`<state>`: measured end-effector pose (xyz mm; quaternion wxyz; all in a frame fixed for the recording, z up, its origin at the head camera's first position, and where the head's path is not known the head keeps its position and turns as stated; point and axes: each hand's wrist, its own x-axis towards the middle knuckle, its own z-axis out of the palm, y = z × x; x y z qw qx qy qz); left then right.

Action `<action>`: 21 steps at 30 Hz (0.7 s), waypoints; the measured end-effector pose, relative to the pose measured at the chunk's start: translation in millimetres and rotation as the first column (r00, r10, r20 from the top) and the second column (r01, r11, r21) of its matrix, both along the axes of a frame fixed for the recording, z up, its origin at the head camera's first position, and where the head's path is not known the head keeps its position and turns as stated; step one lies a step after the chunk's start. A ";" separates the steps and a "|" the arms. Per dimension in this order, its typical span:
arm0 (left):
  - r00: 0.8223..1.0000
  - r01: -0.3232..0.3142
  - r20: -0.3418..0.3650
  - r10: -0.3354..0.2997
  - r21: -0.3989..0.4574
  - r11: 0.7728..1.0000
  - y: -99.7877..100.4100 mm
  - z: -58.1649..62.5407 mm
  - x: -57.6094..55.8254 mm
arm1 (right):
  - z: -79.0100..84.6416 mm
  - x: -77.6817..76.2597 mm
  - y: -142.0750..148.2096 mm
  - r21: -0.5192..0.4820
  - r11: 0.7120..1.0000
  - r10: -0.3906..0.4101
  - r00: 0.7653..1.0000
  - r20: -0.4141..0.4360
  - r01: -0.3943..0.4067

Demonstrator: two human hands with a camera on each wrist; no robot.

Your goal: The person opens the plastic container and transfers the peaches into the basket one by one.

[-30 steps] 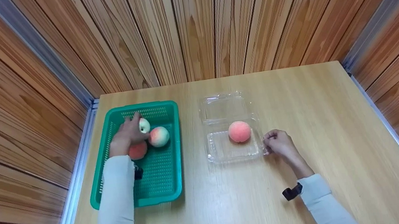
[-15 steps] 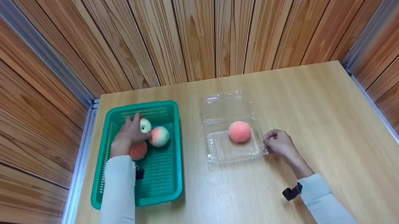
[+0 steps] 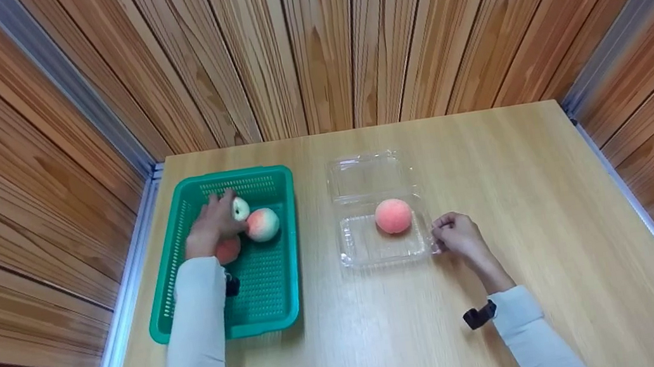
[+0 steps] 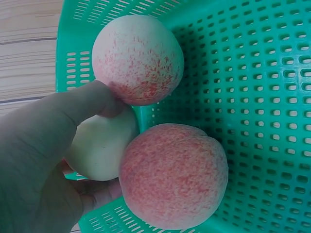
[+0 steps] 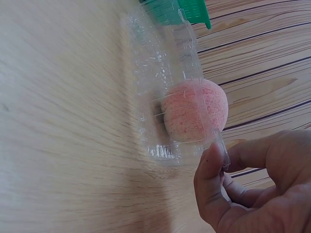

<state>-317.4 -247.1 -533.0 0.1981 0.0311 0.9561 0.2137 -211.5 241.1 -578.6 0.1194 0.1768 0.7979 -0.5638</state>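
The pale peach lies in the green basket, at about two o'clock from the middle of the left hand, whose thumb and fingers are curled round it. Seen from this hand, the red-white peach is near three o'clock and the reddish peach near five. To three o'clock of the basket, on the table, a clear container holds a pink peach. The right hand, at four o'clock from that peach, pinches the container's edge.
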 end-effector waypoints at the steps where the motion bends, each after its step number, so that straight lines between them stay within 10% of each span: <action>1: 1.000 -0.002 -0.001 0.002 0.003 1.000 0.3 -0.4 0.2 | -0.1 -0.1 0.2 -0.001 1.000 -0.001 1.000 0.001 0.001; 21: 1.000 -0.003 -0.003 0.003 -0.023 1.000 -1.2 -18.5 2.7 | 0.8 0.4 0.1 0.003 1.000 0.007 1.000 0.007 -0.007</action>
